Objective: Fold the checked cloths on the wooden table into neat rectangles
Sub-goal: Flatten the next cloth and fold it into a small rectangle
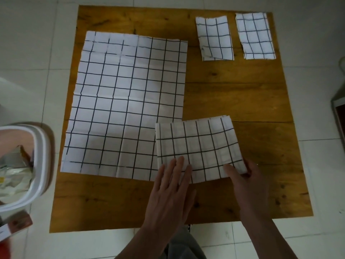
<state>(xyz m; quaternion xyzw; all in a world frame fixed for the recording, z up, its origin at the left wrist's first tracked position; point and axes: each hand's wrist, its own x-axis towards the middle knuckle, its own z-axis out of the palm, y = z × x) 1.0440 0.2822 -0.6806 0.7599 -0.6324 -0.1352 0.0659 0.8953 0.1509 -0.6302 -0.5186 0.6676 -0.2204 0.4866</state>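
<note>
Pressing my flat, straight-fingered left hand (170, 186) on the half-folded white black-checked cloth (197, 148) at the near wooden counter (242, 94), my right hand (246, 182) pinched its corner, where I judged this thin, limp fabric best taken.

Bare forearms, no sleeves visible; grey trousers (183, 245) below; hands ringless.

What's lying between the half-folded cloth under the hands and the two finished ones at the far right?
Nothing visible. Bare wooden table separates the half-folded cloth from the two folded cloths. The large unfolded cloth lies left, its near right corner under the half-folded one. The left hand presses flat; the right hand pinches the corner.
</note>
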